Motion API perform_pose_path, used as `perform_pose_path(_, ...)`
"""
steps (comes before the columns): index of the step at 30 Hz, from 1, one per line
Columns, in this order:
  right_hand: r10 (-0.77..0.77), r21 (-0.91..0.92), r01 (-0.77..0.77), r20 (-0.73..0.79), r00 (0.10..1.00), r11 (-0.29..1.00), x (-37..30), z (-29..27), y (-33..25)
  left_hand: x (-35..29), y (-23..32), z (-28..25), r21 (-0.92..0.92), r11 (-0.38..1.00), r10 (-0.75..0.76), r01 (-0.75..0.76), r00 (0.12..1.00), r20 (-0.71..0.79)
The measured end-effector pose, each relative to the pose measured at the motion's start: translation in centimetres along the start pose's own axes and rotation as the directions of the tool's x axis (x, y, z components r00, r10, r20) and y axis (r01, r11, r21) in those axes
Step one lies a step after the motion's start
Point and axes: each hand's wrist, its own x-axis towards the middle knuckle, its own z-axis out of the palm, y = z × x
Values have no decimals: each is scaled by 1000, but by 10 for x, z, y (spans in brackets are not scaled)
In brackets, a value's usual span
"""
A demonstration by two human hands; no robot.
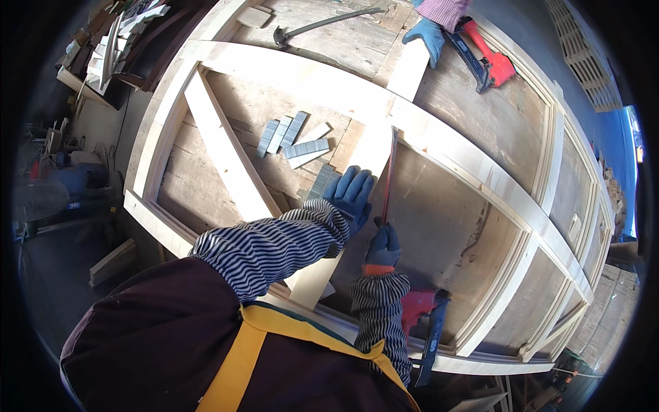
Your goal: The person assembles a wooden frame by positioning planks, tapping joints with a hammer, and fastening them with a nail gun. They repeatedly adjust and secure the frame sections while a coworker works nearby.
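Observation:
My left hand (351, 194), in a blue glove, lies with its fingers stretched out on a pale wooden crosspiece (364, 152) of a large timber frame (288, 69). My right hand (383, 246), also gloved, is closed around the lower end of a long thin reddish bar (390, 172). The bar's far end reaches the joint where the crosspiece meets the long middle rail. Beside my left hand are several strips of staples (307, 148), lying loose inside the frame. A red and black staple gun (417, 309) rests on the near rail, beside my right forearm.
Across the frame, a co-worker's gloved hand (427, 40) touches a wooden piece, beside another red staple gun (491, 65). A claw hammer (322, 26) lies on the far boards. A diagonal brace (230, 144) crosses the left bay. Scrap wood (113, 51) is piled at far left.

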Motion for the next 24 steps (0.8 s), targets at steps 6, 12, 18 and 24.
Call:
perform_pose_path(6,439,-51,-439,-12,898,897,-30,23,-159,2,-1,7,-18,1000,19,-19,1000,-16)
perform_pose_path(12,560,-131,-549,66,826,826,-35,37,-233,5,6,-5,-15,1000,-8,9,999,44)
perform_pose_path(18,478,-121,-474,-1,878,872,-41,37,-204,6,5,-9,-11,1000,-9,10,997,72)
perform_pose_path(24,15,-4,-15,56,998,1000,-61,5,-15,3,2,-7,17,1000,-25,24,998,61)
